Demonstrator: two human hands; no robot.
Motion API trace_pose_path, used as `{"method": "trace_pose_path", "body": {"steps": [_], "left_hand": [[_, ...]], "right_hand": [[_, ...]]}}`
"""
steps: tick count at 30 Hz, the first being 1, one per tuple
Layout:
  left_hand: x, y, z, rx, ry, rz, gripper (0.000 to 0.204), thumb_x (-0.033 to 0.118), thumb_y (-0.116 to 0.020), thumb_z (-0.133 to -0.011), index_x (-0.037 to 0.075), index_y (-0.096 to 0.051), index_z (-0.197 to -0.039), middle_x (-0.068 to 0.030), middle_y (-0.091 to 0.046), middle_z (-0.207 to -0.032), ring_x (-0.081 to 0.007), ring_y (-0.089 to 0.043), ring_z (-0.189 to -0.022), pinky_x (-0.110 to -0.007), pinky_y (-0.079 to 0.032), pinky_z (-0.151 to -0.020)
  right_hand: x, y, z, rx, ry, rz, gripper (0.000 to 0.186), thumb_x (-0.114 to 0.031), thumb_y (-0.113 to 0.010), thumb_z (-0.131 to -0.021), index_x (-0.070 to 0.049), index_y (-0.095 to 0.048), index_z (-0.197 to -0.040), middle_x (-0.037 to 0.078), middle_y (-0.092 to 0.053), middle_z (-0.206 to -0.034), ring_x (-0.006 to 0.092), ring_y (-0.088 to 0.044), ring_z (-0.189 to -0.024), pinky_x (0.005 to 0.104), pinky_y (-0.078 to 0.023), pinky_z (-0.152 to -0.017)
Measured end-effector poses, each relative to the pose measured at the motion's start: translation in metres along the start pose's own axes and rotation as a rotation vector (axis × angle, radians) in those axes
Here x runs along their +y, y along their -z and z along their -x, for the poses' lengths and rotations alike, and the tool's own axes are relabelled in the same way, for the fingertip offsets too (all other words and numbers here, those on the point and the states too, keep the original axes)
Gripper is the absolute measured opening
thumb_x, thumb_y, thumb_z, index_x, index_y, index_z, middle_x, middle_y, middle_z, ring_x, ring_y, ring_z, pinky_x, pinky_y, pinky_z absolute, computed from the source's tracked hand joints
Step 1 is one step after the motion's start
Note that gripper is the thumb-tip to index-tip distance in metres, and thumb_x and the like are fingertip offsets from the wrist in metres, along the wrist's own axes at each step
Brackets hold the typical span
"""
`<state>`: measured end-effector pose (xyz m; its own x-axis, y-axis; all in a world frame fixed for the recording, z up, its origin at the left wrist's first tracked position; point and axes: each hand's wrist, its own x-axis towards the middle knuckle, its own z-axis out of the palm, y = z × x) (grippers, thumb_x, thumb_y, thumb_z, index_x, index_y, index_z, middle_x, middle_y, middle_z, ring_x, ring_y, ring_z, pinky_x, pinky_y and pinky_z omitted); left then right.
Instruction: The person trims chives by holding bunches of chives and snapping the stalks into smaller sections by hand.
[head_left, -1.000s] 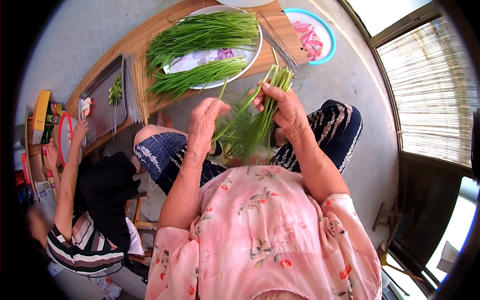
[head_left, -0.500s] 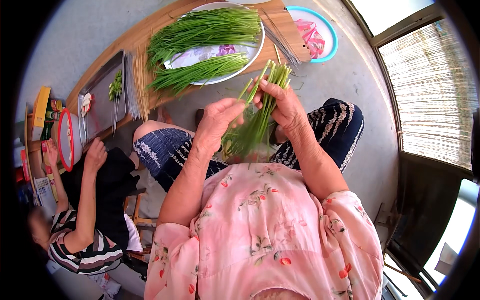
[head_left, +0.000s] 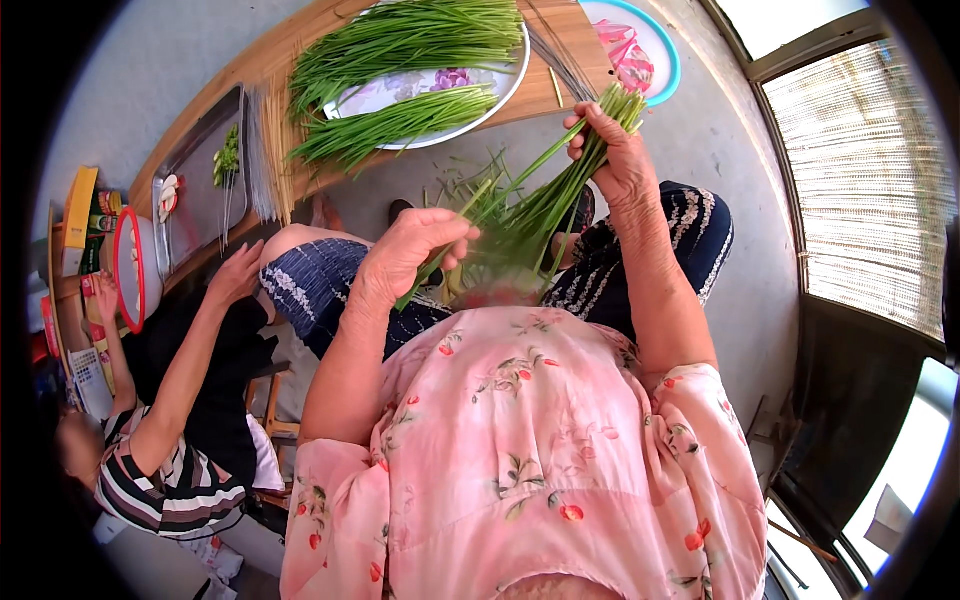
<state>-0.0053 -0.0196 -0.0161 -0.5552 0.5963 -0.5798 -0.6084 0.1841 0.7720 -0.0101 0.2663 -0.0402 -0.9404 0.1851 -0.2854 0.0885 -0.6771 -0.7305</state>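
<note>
My right hand [head_left: 618,155] grips a thick bundle of garlic chives [head_left: 565,195] near its pale cut ends, which stick up past the fingers. The leafy ends hang down to the left and are smeared by motion. Lower and to the left, my left hand [head_left: 415,250] is closed on a few loose chive stalks [head_left: 472,200], held apart from the bundle. Beyond my hands, a white platter [head_left: 400,97] with a purple flower carries two heaps of garlic chives, a large one [head_left: 410,45] and a smaller one [head_left: 400,125].
On the wooden table [head_left: 545,75] lie bamboo skewers [head_left: 279,150] and a metal tray [head_left: 200,195] with skewered green pieces [head_left: 228,160]. A blue-rimmed basin [head_left: 672,70] stands beyond its right end. At left, a co-worker's hand [head_left: 238,275] is near a red-rimmed bowl [head_left: 124,270]. Chive scraps [head_left: 470,175] litter the floor.
My hands have drawn apart: the right moved up and right with the bundle, the left down and left with a few stalks. The co-worker's nearer hand has moved toward the table and opened.
</note>
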Motion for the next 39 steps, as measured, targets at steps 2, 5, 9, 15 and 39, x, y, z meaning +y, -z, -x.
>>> {"method": "trace_pose_path", "body": {"steps": [2, 5, 9, 15, 39], "left_hand": [[-0.003, 0.002, 0.006, 0.013, 0.075, 0.097, 0.023, 0.019, -0.056, -0.091, -0.003, -0.060, -0.094, -0.0059, -0.062, -0.074, -0.0111, -0.058, -0.057, -0.024, -0.049, -0.055], [-0.008, 0.004, 0.008, 0.033, 0.056, 0.114, 0.025, 0.022, -0.055, -0.091, -0.002, -0.060, -0.090, -0.0090, -0.064, -0.075, -0.0123, -0.059, -0.057, -0.024, -0.049, -0.055], [-0.012, 0.009, 0.012, 0.027, 0.035, 0.104, 0.028, 0.023, -0.054, -0.092, -0.005, -0.059, -0.093, -0.0093, -0.063, -0.074, -0.0124, -0.058, -0.058, -0.025, -0.050, -0.057], [-0.020, 0.019, 0.017, 0.046, 0.022, 0.074, 0.030, 0.022, -0.056, -0.091, -0.008, -0.059, -0.095, -0.0060, -0.060, -0.071, -0.0125, -0.054, -0.060, -0.023, -0.045, -0.058], [-0.030, -0.006, 0.006, 0.618, -0.288, 0.282, 0.029, 0.026, -0.057, -0.091, 0.003, -0.061, -0.109, -0.0015, -0.058, -0.088, -0.0084, -0.053, -0.065, -0.023, -0.046, -0.054]], "right_hand": [[-0.006, 0.003, 0.000, -0.004, 0.013, 0.010, 0.022, -0.016, -0.060, -0.088, 0.003, -0.055, -0.097, 0.014, -0.062, -0.081, 0.0161, -0.057, -0.060, 0.0274, -0.048, -0.053], [-0.011, 0.005, 0.000, 0.027, 0.011, -0.019, 0.022, -0.016, -0.061, -0.088, 0.003, -0.054, -0.097, 0.015, -0.062, -0.081, 0.0166, -0.056, -0.060, 0.0274, -0.048, -0.053], [-0.012, 0.010, -0.003, 0.080, 0.042, -0.059, 0.022, -0.014, -0.062, -0.086, 0.005, -0.054, -0.095, 0.016, -0.062, -0.078, 0.0180, -0.058, -0.059, 0.0286, -0.049, -0.050], [-0.018, 0.012, -0.004, 0.102, 0.060, -0.081, 0.021, -0.014, -0.061, -0.087, 0.004, -0.054, -0.094, 0.017, -0.062, -0.078, 0.0191, -0.057, -0.058, 0.0290, -0.049, -0.050], [-0.047, -0.009, 0.014, 0.140, 0.266, 0.031, 0.018, -0.015, -0.062, -0.087, 0.000, -0.056, -0.095, 0.011, -0.060, -0.078, 0.0170, -0.054, -0.059, 0.0282, -0.046, -0.052]]}}
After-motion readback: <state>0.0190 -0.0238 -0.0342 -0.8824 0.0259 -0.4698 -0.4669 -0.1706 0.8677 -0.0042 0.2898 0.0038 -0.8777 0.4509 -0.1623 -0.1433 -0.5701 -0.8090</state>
